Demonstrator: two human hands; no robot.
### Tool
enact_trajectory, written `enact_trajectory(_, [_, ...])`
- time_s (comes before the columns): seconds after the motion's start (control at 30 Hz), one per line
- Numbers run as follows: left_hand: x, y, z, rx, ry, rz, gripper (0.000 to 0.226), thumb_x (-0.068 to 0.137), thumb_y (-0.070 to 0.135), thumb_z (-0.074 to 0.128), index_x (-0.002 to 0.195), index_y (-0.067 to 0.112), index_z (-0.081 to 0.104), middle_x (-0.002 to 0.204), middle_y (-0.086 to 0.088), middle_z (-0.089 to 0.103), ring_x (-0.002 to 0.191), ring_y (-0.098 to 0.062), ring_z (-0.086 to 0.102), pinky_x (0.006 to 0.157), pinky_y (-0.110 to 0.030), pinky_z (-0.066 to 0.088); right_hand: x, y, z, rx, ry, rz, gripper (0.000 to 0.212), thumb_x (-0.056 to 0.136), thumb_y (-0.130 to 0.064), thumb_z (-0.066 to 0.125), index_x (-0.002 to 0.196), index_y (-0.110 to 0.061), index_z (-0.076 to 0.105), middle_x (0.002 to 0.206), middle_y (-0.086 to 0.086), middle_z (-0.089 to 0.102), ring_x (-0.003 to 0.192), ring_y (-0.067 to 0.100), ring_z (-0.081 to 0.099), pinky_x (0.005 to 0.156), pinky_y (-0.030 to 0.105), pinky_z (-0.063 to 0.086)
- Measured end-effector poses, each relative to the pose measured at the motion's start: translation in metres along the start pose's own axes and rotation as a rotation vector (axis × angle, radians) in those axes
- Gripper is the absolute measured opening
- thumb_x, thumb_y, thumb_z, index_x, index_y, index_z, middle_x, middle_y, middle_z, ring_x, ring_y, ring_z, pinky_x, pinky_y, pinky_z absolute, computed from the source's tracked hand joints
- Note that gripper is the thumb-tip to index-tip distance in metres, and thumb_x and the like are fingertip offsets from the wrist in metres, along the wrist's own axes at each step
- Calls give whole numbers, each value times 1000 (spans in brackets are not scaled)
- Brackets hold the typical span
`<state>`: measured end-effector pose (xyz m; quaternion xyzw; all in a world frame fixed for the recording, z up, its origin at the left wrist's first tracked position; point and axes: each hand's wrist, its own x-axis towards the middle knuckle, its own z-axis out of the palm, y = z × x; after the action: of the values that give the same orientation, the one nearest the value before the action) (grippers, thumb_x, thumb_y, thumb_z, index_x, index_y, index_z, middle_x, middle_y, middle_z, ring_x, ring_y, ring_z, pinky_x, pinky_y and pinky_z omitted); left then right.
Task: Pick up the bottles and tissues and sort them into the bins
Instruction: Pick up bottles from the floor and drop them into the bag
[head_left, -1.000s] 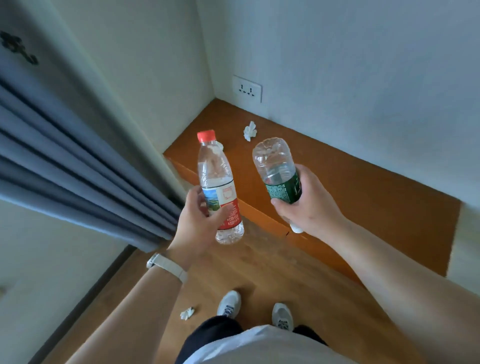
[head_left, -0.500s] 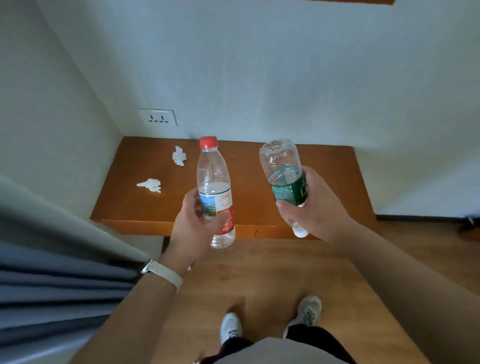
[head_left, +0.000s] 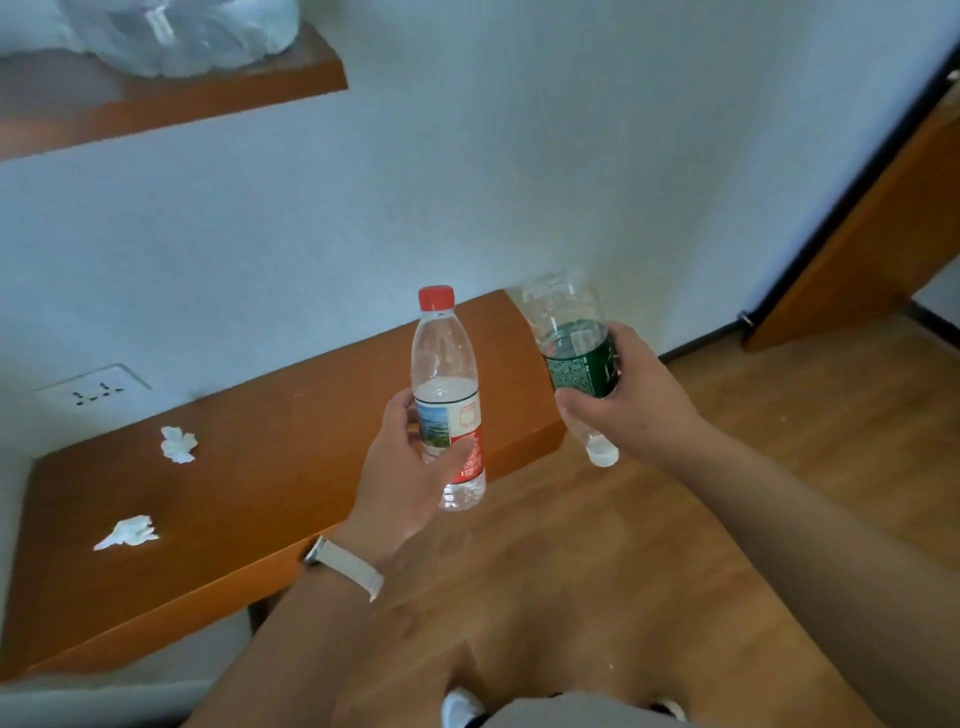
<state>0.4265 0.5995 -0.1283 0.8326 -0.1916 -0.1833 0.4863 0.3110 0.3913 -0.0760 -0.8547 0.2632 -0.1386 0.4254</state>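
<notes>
- My left hand (head_left: 410, 483) is wrapped round the lower half of the red-capped bottle (head_left: 445, 358), thumb across its label. The bottle stands upright, cap on top.
- My right hand (head_left: 631, 408) grips the green-labelled bottle (head_left: 574, 338) round its label, held upside down and tilted (white cap below my fist, clear base above it).
- The two bottles are side by side in the air, close but not touching.
- A pale watch strap (head_left: 345, 566) sits on my left wrist.
- Beyond my left hand runs the wooden ledge (head_left: 291, 457). Two crumpled tissues (head_left: 178, 444) (head_left: 127, 532) lie on it, well off to my left hand's outer side, apart from each other.
- A wall socket (head_left: 93, 392) sits just past the farther tissue.
</notes>
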Motion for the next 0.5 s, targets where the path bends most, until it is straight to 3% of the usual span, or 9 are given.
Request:
enact_trajectory(0.1, [1, 33, 43, 0, -38, 39, 71, 83, 29, 76, 140, 31, 35, 130, 13, 53, 110, -9, 56, 91, -26, 48, -9, 29, -42, 21, 41, 34, 56, 74, -40, 76, 115, -46, 38, 105, -23, 57, 90, -8, 56, 73, 19, 47])
enact_trajectory(0.23, [1, 78, 115, 43, -135, 103, 72, 81, 32, 78, 139, 30, 36, 128, 13, 55, 108, -10, 59, 91, -29, 52, -23, 76, -109, 64, 124, 74, 58, 76, -38, 77, 120, -42, 39, 106, -23, 55, 89, -11, 53, 68, 11, 41])
enact_trajectory(0.33, [-1, 111, 173, 99, -207, 170, 73, 80, 33, 78, 140, 28, 36, 127, 13, 55, 106, -9, 59, 83, -19, 48, -36, 117, -160, 105, 198, 103, 59, 76, -37, 77, 120, -42, 39, 108, -24, 54, 91, -12, 52, 68, 11, 40])
enact_trajectory(0.5, [-10, 167, 270, 77, -278, 220, 72, 79, 25, 79, 139, 24, 40, 123, 7, 60, 103, -9, 62, 88, -33, 55, -59, 186, -242, 137, 301, 163, 59, 74, -37, 77, 120, -43, 41, 112, -22, 57, 96, -7, 56, 72, 14, 44])
